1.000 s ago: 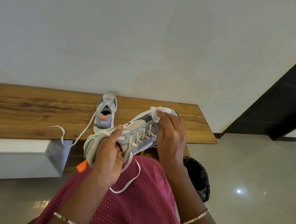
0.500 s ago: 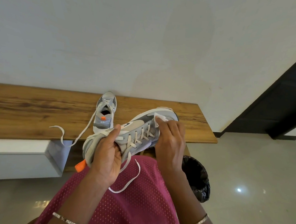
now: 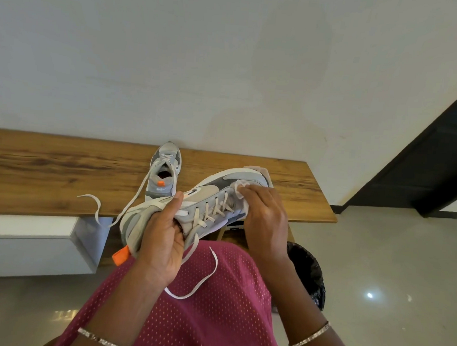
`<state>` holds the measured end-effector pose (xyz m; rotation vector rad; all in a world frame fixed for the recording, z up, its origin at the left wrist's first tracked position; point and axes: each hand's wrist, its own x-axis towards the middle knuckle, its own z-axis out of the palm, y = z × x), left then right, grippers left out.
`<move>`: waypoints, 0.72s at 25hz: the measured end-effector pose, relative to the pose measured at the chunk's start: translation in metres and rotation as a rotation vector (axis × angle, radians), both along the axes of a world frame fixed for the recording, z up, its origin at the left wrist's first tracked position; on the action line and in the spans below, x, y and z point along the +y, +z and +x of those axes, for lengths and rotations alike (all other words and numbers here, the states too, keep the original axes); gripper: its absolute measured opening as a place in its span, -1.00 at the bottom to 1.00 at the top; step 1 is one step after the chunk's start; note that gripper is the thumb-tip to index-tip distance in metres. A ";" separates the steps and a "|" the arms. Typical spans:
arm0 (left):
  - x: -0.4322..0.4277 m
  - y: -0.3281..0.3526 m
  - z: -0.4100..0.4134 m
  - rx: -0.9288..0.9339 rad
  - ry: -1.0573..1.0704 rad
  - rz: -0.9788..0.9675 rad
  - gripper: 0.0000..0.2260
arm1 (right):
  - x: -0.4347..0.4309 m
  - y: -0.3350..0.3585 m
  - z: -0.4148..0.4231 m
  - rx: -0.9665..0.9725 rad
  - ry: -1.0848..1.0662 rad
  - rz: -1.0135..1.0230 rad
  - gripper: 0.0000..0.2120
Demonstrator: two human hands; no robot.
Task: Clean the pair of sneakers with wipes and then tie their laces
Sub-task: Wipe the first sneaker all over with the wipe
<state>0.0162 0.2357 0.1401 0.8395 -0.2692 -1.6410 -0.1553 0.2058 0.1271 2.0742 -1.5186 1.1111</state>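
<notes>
My left hand (image 3: 162,238) grips the heel end of a grey and white sneaker (image 3: 207,198), thumb on its collar, holding it in the air above my lap with the toe pointing up and right. My right hand (image 3: 265,215) presses a white wipe (image 3: 240,186) against the shoe's upper, just ahead of the laces. One loose white lace (image 3: 199,283) hangs down over my red shirt. The second sneaker (image 3: 164,174) stands on the wooden bench (image 3: 48,178) behind, toe toward the wall, its untied lace trailing left over the bench edge.
A black-lined bin (image 3: 306,274) stands on the floor under my right forearm. Below the bench at the left is a white drawer unit (image 3: 30,241). A dark doorway (image 3: 436,164) lies at the right, beyond glossy floor tiles.
My right hand has slid the wipe back from the toe tip to the upper near the laces. My left hand keeps the same grip on the heel.
</notes>
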 end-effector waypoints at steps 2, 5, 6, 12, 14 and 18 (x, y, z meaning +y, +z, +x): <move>-0.001 0.000 0.001 -0.005 0.008 0.010 -0.59 | -0.007 0.002 -0.011 -0.035 -0.108 -0.016 -0.80; -0.003 0.002 0.000 -0.011 0.023 0.010 -0.61 | -0.006 0.001 -0.005 -0.075 -0.141 0.019 -0.71; -0.003 0.001 0.001 -0.016 0.034 0.016 -0.62 | -0.002 -0.004 0.001 -0.049 -0.121 0.060 -0.68; -0.004 -0.005 0.002 0.037 0.021 0.026 -0.55 | -0.002 -0.003 0.010 -0.079 -0.155 0.098 -0.69; -0.005 -0.004 -0.001 0.028 0.016 0.026 -0.59 | -0.009 0.007 0.013 -0.126 -0.133 0.050 -0.75; -0.003 -0.003 -0.002 -0.012 0.026 0.034 -0.65 | -0.006 0.007 0.021 -0.087 0.012 0.027 -0.80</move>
